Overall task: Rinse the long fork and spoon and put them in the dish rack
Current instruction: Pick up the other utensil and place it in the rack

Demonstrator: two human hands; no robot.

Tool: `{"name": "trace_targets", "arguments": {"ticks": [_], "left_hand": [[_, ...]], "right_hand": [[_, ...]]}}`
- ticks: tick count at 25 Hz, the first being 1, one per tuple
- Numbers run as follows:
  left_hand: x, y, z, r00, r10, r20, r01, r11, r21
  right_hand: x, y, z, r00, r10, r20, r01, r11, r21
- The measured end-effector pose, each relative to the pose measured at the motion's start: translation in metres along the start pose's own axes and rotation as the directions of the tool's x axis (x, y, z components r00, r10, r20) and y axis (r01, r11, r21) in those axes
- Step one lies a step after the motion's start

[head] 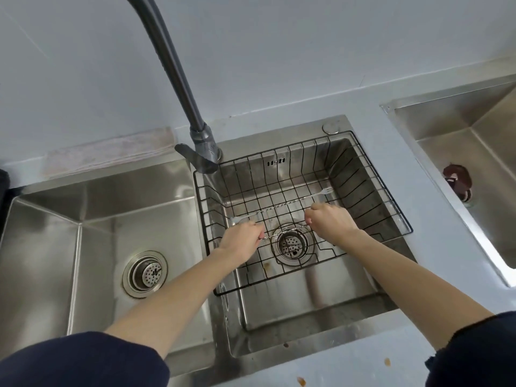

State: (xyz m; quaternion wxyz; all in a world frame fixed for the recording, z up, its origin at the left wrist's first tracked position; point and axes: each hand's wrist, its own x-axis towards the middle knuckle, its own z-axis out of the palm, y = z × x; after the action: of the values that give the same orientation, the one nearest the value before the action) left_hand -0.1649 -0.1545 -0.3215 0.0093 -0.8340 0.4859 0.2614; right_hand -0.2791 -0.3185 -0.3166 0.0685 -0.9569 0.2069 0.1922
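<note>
A black wire dish rack (371, 174) sits in the right basin of a double steel sink (307, 311). The long fork (282, 205), thin with a twisted handle, lies across the rack's floor, its tines pointing to the far right. Just in front of it, a second thin twisted utensil, the long spoon (284, 231), stretches between my two hands above the drain. My left hand (243, 237) pinches its left end and my right hand (329, 222) pinches its right end. Both ends are hidden in my fingers.
A dark tall faucet (178, 76) rises behind the divider, its lever (195, 159) over the rack's back left corner. The left basin (55, 247) has a strainer drain (145, 273). Another steel sink (460, 129) lies at the right. A folded cloth (109, 152) rests behind.
</note>
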Motion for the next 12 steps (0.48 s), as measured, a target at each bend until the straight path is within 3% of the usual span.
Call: {"name": "trace_targets", "arguments": {"ticks": [12], "left_hand": [[-0.0059,-0.001,0.0021,1.0,-0.012,-0.002,0.012,1.0,-0.004]], "right_hand": [[-0.0014,-0.0034,0.0012,0.998,0.05,0.039,-0.051,0.998,0.025]]}}
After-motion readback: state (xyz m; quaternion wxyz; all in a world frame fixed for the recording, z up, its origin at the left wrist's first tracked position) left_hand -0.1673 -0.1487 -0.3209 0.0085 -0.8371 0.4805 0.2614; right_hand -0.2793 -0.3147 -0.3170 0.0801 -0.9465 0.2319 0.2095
